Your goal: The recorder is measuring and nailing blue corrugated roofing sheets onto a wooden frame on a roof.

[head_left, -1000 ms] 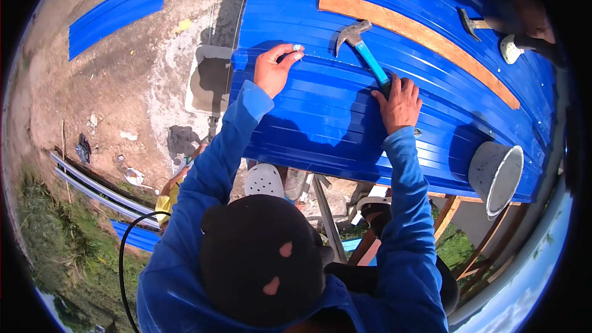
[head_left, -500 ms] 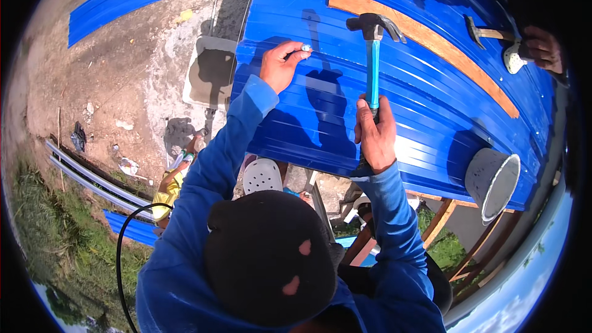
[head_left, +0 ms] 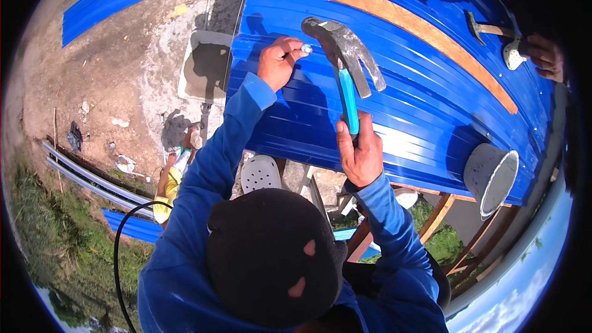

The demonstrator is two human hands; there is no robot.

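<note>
Now your right hand [head_left: 361, 154] is clamped low on the blue-handled steel claw hammer [head_left: 346, 61], raised over the blue corrugated metal roof sheet [head_left: 407, 111] (head-heavy, so that low hold suits). Your left hand [head_left: 277, 61] pinches a small, light, slippery silver-capped roofing nail [head_left: 306, 48] against the sheet.

Both arms reach forward, left hand [head_left: 279, 61] pinched at the fingertips, right hand [head_left: 361, 151] fisted, wrist raised.

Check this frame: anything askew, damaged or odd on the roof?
Nothing looks damaged. The wooden plank lies slantwise across the blue roof sheet, and a grey bucket sits close to its lower edge. Left hand pinches a nail; right hand holds the hammer raised.
</note>
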